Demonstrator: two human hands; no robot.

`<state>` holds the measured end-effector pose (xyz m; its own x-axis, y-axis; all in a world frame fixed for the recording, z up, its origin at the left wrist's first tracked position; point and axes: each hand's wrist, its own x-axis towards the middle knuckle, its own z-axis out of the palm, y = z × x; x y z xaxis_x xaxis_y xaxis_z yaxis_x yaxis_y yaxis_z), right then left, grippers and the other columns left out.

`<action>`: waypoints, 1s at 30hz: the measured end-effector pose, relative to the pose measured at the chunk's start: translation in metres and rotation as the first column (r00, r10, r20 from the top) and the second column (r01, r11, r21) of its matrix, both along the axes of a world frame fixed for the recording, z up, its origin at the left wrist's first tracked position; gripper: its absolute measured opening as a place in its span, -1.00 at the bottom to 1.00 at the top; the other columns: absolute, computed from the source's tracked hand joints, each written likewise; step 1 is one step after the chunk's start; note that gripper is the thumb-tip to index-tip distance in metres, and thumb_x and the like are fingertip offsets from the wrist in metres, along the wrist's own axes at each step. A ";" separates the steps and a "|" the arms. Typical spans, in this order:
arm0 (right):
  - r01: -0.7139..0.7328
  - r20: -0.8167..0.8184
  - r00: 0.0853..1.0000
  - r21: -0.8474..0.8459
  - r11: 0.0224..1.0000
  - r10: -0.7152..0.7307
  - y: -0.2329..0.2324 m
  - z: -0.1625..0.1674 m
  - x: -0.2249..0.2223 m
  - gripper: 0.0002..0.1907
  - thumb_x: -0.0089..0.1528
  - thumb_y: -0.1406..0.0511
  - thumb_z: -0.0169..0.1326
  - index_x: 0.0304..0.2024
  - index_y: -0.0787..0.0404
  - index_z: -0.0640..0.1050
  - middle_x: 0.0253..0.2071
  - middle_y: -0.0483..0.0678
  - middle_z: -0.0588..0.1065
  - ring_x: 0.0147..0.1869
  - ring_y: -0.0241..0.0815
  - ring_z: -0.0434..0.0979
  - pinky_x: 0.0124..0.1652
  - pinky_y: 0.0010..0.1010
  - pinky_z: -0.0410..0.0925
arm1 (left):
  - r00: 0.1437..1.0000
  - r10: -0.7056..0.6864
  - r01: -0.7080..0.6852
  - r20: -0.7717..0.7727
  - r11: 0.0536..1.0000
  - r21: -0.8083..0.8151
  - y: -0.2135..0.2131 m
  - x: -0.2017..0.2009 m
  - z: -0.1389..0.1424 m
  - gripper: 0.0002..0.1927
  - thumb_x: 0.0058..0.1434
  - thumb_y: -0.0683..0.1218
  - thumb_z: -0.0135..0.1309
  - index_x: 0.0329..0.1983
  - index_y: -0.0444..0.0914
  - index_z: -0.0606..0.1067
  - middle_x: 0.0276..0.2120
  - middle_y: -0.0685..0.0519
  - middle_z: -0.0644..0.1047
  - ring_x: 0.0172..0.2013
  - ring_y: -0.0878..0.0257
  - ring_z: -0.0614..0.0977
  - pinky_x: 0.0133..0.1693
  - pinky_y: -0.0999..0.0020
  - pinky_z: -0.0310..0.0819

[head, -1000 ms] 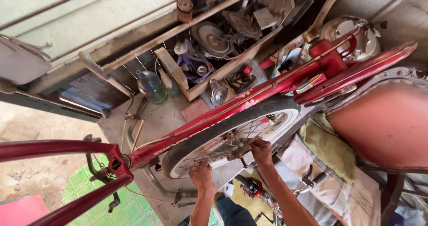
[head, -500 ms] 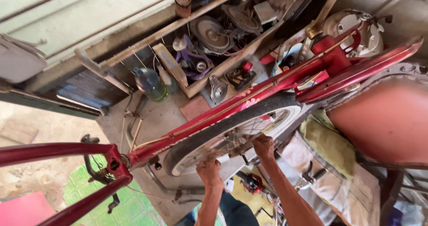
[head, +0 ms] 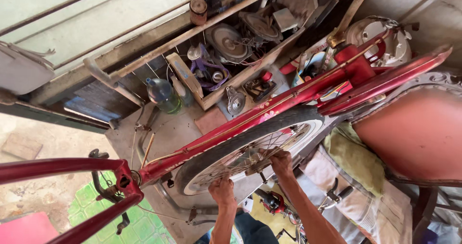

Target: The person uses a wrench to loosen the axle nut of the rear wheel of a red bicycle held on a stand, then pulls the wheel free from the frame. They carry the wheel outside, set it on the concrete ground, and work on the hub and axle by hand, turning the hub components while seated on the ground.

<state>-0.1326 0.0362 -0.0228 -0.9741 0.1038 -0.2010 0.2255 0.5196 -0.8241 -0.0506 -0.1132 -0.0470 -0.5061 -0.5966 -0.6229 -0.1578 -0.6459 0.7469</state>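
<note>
Both hands grip the bicycle wheel (head: 250,150): left hand (head: 222,191) fingers curled on its rim, right hand (head: 280,161) fingers pinching the spokes near the hub

Shifted since a second ago: left hand (head: 222,190) sits lower and further toward 7 o'clock on the wheel (head: 250,150), now gripping the rim near the tyre's lower edge instead of reaching up into the spokes. Right hand (head: 280,162) stays closer to the hub, curled over the axle area, slightly toward 3 o'clock of its earlier spot. Red bicycle frame (head: 269,110) appears tipped a little more toward 2 o'clock as the view drifts
</note>
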 end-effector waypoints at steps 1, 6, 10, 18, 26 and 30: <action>0.010 0.008 1.000 0.040 0.999 -0.010 0.002 -0.002 0.001 -0.92 0.17 0.30 0.27 -0.30 0.08 0.76 -0.40 -0.01 0.60 -0.35 -0.13 0.57 -0.32 -0.28 0.40 | 0.999 -0.018 0.019 -0.026 1.000 0.010 0.001 -0.001 -0.001 -0.66 0.15 -0.28 0.26 -0.62 -0.22 0.36 -0.68 0.15 0.31 -0.67 0.36 0.29 -0.60 0.37 0.09; -0.041 -0.176 0.980 0.273 0.961 0.091 0.008 -0.009 0.001 -0.85 0.14 0.26 0.16 -0.31 0.06 0.73 -0.35 -0.12 0.64 -0.33 -0.21 0.62 -0.32 -0.36 0.43 | 0.994 -0.065 0.067 -0.086 0.998 0.017 0.000 0.003 -0.006 -0.75 0.13 -0.32 0.22 -0.61 -0.33 0.44 -0.66 0.14 0.36 -0.66 0.36 0.34 -0.59 0.37 0.17; 0.069 0.059 0.996 -0.014 0.998 -0.068 0.004 -0.003 0.002 -0.83 0.12 0.19 0.27 -0.29 0.06 0.75 -0.40 -0.04 0.63 -0.34 -0.17 0.60 -0.31 -0.32 0.41 | 0.930 0.040 0.014 -0.366 0.989 0.144 -0.004 0.005 -0.005 -0.91 0.06 -0.26 0.11 -0.55 -0.28 0.53 -0.60 0.12 0.46 -0.62 0.34 0.42 -0.61 0.37 0.19; 0.087 0.090 0.993 -0.106 0.991 -0.078 0.005 -0.007 0.004 -0.78 0.11 0.36 0.18 -0.24 0.08 0.76 -0.37 0.01 0.64 -0.32 -0.25 0.54 -0.33 -0.34 0.38 | 0.996 0.018 -0.016 -0.090 1.000 0.019 -0.002 0.003 -0.008 -0.70 0.11 -0.32 0.27 -0.63 -0.27 0.41 -0.64 0.17 0.37 -0.67 0.40 0.27 -0.60 0.40 0.09; -0.081 -0.027 0.997 -0.151 0.985 0.077 0.013 -0.001 -0.004 -0.64 0.05 0.41 0.05 -0.17 0.18 0.76 -0.30 -0.11 0.66 -0.25 -0.35 0.58 -0.23 -0.47 0.42 | 0.995 -0.070 0.072 -0.068 0.997 0.029 -0.008 0.008 0.007 -0.86 0.12 -0.31 0.20 -0.56 -0.33 0.56 -0.66 0.12 0.41 -0.68 0.38 0.29 -0.61 0.39 0.10; 0.074 0.143 0.989 -0.333 0.940 -0.027 0.016 0.005 -0.006 -0.81 0.12 0.37 0.20 -0.25 0.30 0.74 -0.36 -0.09 0.67 -0.28 -0.31 0.56 -0.21 -0.46 0.40 | 0.999 -0.025 0.023 0.021 0.996 0.085 -0.008 0.000 0.011 -0.82 0.10 -0.32 0.18 -0.60 -0.33 0.52 -0.67 0.09 0.42 -0.70 0.31 0.33 -0.62 0.35 0.12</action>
<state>-0.1386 0.0520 -0.0174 -0.9307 0.0551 -0.3615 0.3650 0.2021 -0.9088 -0.0506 -0.1212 -0.0362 -0.5055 -0.5288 -0.6818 -0.1896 -0.7028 0.6857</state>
